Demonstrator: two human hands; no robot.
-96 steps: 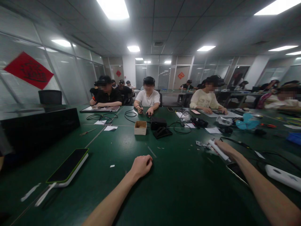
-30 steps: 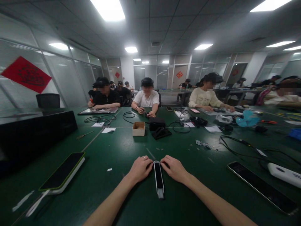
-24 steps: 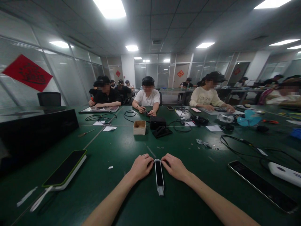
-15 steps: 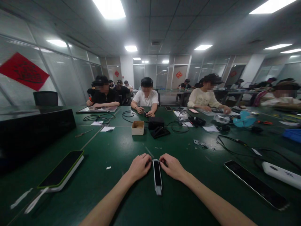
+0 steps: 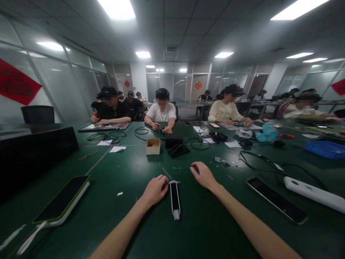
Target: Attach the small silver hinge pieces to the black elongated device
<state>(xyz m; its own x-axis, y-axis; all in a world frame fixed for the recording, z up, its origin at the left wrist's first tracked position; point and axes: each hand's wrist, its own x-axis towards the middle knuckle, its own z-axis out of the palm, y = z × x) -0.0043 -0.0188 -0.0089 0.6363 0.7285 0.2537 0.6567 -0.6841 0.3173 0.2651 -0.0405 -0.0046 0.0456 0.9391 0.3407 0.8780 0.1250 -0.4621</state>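
A narrow black and white remote-like device [image 5: 175, 198] lies lengthwise on the green table [image 5: 140, 172] in front of me. My left hand [image 5: 155, 189] rests curled beside its far end, fingertips touching it, a ring on one finger. My right hand [image 5: 204, 175] hovers a little to the right and beyond the device, apart from it, fingers loosely curled with nothing seen in them. Small metal parts [image 5: 222, 160] lie scattered further right.
A green-edged phone [image 5: 61, 200] lies at left, a long black panel [image 5: 276, 199] and a white device [image 5: 314, 189] at right. A small cardboard box [image 5: 152, 146], black units [image 5: 174, 144], cables and a blue tray [image 5: 325, 149] sit beyond. Several people work at the far side.
My right hand fetched the device from the right, set it down between both hands, and has now let go and lifted away to the right. The view has shifted rightward.
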